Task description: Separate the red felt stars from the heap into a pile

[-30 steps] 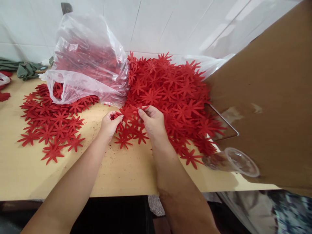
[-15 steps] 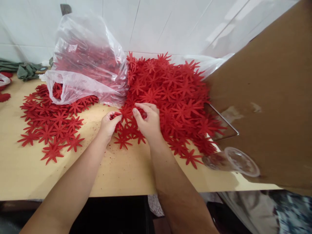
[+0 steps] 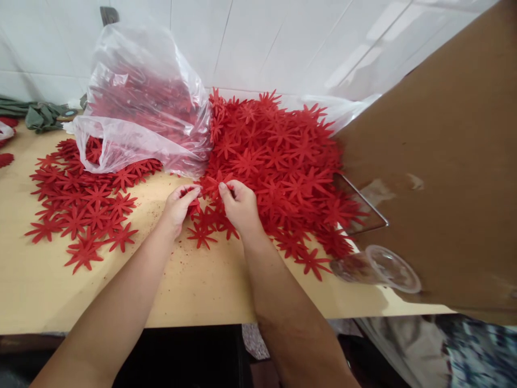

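Note:
A red flower-shaped piece (image 3: 216,185) with long narrow petals is stretched between my two hands, in front of a big heap of the same pieces (image 3: 278,156). My left hand (image 3: 177,206) is closed in a pinch at its left side, and more red shows beneath the fingers. On the other side, my right hand (image 3: 242,207) pinches a petal between thumb and forefinger. Below and between the hands, a few loose red pieces (image 3: 202,233) lie on the table. How many layers the left fingers hold is hidden.
A clear plastic bag (image 3: 141,102) full of red pieces stands against the tiled wall. A smaller spread of pieces (image 3: 97,207) lies at left. On the right, a transparent plastic cup (image 3: 363,267) lies on its side by a large cardboard sheet (image 3: 436,178). Green cloth (image 3: 42,116) sits far left.
My right hand has closed its fingers onto the red flower-shaped piece, which now shows spread between both hands. My left hand has stayed nearly in place. The view has shifted slightly.

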### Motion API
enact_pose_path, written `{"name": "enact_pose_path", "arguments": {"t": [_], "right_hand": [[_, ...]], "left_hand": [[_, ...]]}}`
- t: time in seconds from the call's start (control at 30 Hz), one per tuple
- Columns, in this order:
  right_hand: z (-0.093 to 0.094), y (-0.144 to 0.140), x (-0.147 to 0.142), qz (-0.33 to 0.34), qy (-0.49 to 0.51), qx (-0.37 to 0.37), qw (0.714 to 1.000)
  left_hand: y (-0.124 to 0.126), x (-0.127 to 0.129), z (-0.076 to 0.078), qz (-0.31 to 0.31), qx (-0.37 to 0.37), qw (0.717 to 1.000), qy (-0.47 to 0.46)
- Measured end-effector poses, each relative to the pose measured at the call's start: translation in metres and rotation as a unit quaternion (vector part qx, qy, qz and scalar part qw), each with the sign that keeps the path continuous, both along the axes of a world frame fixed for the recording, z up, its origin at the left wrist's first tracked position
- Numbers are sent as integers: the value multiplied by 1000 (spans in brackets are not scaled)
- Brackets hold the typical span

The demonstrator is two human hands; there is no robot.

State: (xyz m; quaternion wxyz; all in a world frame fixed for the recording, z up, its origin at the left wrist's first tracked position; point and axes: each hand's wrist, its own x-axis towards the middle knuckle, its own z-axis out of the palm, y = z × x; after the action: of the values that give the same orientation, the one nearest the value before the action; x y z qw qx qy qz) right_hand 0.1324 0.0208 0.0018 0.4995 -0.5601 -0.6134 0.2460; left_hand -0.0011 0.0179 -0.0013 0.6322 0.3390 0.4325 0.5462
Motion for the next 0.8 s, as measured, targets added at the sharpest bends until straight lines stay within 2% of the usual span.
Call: {"name": "enact_pose_path", "arguments": {"t": [0.1, 0.33, 0.43, 0.53, 0.63, 0.73, 0.8], "right_hand": [[-2, 1, 3, -18, -37, -1, 999], [-4, 6, 15, -108, -21, 21, 994], [-4, 7, 18, -147, -97, 78, 981], [-2, 2, 12, -175, -210, 137, 952], [0, -4, 0, -112, -238, 142, 954], [-2, -6, -9, -20, -236, 103, 966], [-5, -4, -8, -1, -245, 85, 966]], "left_hand": [[0, 0, 0, 5, -3, 1000, -6], [1, 1, 1, 11, -14, 999, -27], [2, 1, 2, 21, -32, 996, -79], [3, 0, 4, 23, -65, 991, -112], [2, -1, 5, 7, -75, 990, -116], [1, -1, 5, -3, -75, 992, -102], [1, -1, 4, 3, -71, 994, -85]]}}
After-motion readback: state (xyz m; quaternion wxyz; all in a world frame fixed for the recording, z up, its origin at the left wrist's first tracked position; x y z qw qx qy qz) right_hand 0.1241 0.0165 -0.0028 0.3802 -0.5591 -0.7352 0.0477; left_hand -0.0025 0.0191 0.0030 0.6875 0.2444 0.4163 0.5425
